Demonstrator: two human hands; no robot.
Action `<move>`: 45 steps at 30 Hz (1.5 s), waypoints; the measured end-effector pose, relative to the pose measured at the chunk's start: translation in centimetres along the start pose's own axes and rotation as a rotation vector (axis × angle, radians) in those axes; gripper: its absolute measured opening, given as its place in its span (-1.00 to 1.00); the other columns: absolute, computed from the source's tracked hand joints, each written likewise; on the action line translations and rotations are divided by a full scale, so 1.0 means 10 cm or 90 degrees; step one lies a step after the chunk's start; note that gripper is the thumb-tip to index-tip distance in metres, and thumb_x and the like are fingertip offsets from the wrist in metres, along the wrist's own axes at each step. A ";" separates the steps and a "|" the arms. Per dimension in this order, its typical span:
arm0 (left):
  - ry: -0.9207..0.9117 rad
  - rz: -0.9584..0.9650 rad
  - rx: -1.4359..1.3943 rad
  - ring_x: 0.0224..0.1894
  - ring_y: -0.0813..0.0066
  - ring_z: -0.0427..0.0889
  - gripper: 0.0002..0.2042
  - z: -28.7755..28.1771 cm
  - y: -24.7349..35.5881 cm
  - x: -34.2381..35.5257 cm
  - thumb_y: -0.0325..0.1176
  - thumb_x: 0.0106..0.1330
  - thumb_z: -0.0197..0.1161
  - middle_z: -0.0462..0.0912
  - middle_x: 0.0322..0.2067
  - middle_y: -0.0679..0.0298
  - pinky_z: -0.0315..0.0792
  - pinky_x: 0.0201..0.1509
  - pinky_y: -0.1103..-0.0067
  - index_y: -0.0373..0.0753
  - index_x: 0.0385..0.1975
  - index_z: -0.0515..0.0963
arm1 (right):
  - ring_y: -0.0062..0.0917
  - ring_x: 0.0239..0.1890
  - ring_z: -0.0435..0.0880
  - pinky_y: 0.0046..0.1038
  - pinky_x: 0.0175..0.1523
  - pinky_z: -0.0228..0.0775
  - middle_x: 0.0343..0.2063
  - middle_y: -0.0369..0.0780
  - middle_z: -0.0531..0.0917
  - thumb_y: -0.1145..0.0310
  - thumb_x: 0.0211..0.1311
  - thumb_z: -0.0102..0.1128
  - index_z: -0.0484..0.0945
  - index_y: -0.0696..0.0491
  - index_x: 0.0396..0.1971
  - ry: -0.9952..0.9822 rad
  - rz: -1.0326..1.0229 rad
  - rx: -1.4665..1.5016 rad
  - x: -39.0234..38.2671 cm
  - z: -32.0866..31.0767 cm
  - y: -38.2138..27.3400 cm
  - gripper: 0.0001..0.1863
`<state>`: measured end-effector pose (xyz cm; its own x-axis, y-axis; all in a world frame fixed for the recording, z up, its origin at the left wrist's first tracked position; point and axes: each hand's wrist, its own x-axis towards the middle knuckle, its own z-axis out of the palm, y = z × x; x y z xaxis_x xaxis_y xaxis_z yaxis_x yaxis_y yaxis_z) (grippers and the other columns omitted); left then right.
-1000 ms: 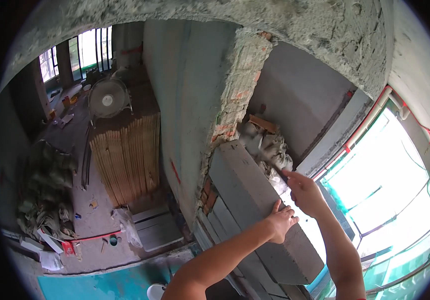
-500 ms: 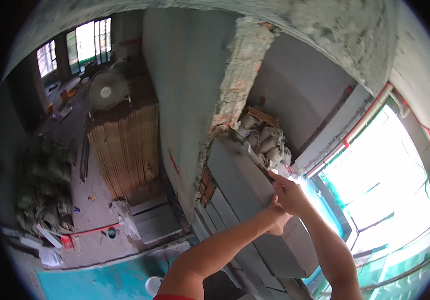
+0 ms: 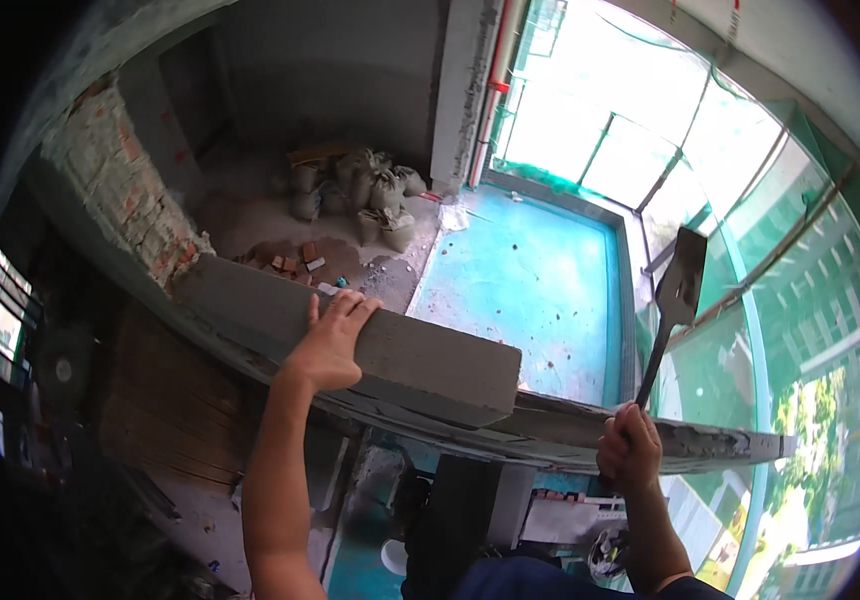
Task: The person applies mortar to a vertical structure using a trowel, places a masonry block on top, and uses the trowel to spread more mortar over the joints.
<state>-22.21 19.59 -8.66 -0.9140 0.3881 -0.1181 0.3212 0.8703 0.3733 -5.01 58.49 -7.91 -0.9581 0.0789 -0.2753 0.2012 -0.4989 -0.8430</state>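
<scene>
A long grey block [image 3: 440, 360] lies on the top of a narrow unfinished block wall [image 3: 710, 445]. My left hand [image 3: 335, 335] rests on that block near its middle, fingers spread over the top edge. To the right of the block, my right hand [image 3: 628, 448] grips the handle of a flat, broad-bladed metal trowel [image 3: 680, 280], held with its blade upward. The block's left end lies beside a rough broken brick edge [image 3: 135, 180] with exposed mortar.
Beyond the wall are grey sacks [image 3: 380, 190], loose red bricks [image 3: 290, 265] and a blue-coated floor [image 3: 510, 280]. Green netting [image 3: 810, 300] and bars cover the bright opening at the right. Down on the left are a dark fan [image 3: 62, 368] and stacked boards [image 3: 150, 400].
The view has swung rightward, bringing the blue floor into fuller view. My right hand has moved away from my left, rightward, lifting the trowel upright. My left hand stays on the block.
</scene>
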 end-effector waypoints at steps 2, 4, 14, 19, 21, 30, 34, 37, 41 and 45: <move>0.012 -0.003 0.020 0.43 0.20 -0.03 -0.20 -0.02 0.00 -0.05 -0.64 -0.14 0.08 0.13 0.27 0.20 -0.41 0.47 0.12 -0.09 0.28 0.19 | -0.67 -0.80 0.06 -0.57 -0.78 -0.07 -0.73 -0.38 0.17 0.02 0.43 -0.12 0.28 -0.08 -0.46 0.089 0.067 0.128 -0.13 -0.32 0.33 -0.67; 0.006 -0.010 0.016 0.42 0.20 -0.03 -0.19 -0.04 0.03 -0.08 -0.66 -0.18 0.07 0.14 0.26 0.21 -0.40 0.47 0.15 -0.09 0.27 0.20 | -0.68 -0.78 0.07 -0.59 -0.75 -0.09 -0.72 -0.40 0.17 0.00 0.43 -0.12 0.27 -0.10 -0.47 0.196 0.134 0.179 -0.26 -0.46 0.68 -0.66; 0.010 -0.012 0.002 0.41 0.18 0.01 -0.18 -0.07 0.08 -0.08 -0.71 -0.27 0.05 0.18 0.22 0.22 -0.41 0.47 0.16 -0.10 0.22 0.23 | -0.64 -0.70 0.22 -0.53 -0.61 0.13 -0.71 -0.38 0.21 0.10 0.42 -0.07 0.24 -0.06 -0.52 0.052 0.333 0.107 -0.36 0.68 1.77 -0.67; 0.010 -0.004 0.008 0.40 0.18 0.02 -0.16 -0.08 0.06 -0.09 -0.70 -0.28 0.08 0.17 0.22 0.23 -0.41 0.47 0.18 -0.08 0.23 0.22 | -0.67 -0.69 0.21 -0.59 -0.60 0.09 -0.69 -0.41 0.19 0.07 0.43 -0.07 0.23 -0.09 -0.51 0.027 0.241 -0.016 -0.39 0.38 1.86 -0.67; -0.001 -0.004 0.007 0.40 0.17 0.02 -0.15 -0.09 0.09 -0.06 -0.69 -0.28 0.10 0.17 0.22 0.22 -0.41 0.47 0.17 -0.07 0.23 0.22 | -0.67 -0.69 0.22 -0.59 -0.62 0.09 -0.70 -0.41 0.19 0.07 0.43 -0.07 0.24 -0.09 -0.52 -0.011 0.170 -0.094 -0.34 0.36 2.01 -0.67; -0.004 -0.003 0.008 0.41 0.16 -0.01 -0.16 -0.09 0.10 -0.07 -0.64 -0.30 0.15 0.16 0.23 0.21 -0.39 0.46 0.08 -0.06 0.22 0.23 | -0.65 -0.73 0.21 -0.57 -0.66 0.08 -0.71 -0.41 0.21 0.09 0.43 -0.08 0.22 -0.11 -0.55 -0.006 0.230 -0.124 -0.34 0.23 2.01 -0.66; -0.016 -0.023 0.024 0.43 0.16 -0.05 -0.16 -0.06 0.04 -0.07 -0.64 -0.25 0.12 0.12 0.27 0.20 -0.40 0.46 0.09 -0.06 0.24 0.19 | -0.66 -0.76 0.22 -0.59 -0.69 0.07 -0.74 -0.42 0.23 0.12 0.44 -0.08 0.23 -0.09 -0.54 -0.068 0.265 -0.102 -0.38 0.21 1.81 -0.67; -0.054 -0.025 0.081 0.46 0.15 -0.16 -0.14 -0.10 0.02 -0.11 -0.60 -0.15 0.12 0.02 0.33 0.18 -0.42 0.47 0.14 -0.04 0.32 0.08 | -0.68 -0.76 0.26 -0.63 -0.71 0.08 -0.73 -0.42 0.29 0.13 0.45 -0.10 0.26 -0.08 -0.52 -0.010 0.271 -0.022 -0.52 0.11 1.47 -0.69; -0.055 -0.042 0.151 0.48 0.22 -0.21 -0.06 -0.10 0.04 -0.17 -0.60 -0.11 0.11 -0.06 0.39 0.22 -0.42 0.48 0.16 0.04 0.41 -0.06 | -0.74 -0.75 0.29 -0.65 -0.66 0.09 -0.75 -0.43 0.32 0.28 0.42 -0.13 0.35 0.02 -0.44 -0.055 0.184 -0.195 -0.77 -0.54 1.15 -0.78; 0.079 -0.051 0.111 0.49 0.26 -0.25 -0.02 -0.20 0.04 -0.63 -0.55 -0.01 0.25 -0.16 0.43 0.26 -0.43 0.49 0.16 0.09 0.44 -0.15 | -0.55 -0.47 0.42 -0.49 -0.31 0.28 -0.56 -0.27 0.45 0.28 0.29 0.07 0.38 0.11 -0.38 -0.244 0.245 -0.584 -0.73 -0.94 0.75 -0.80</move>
<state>-16.80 16.85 -5.96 -0.9584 0.2846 -0.0233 0.2744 0.9404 0.2008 5.37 62.33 -16.58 -0.7656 -0.3018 -0.5682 0.4281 0.4203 -0.8000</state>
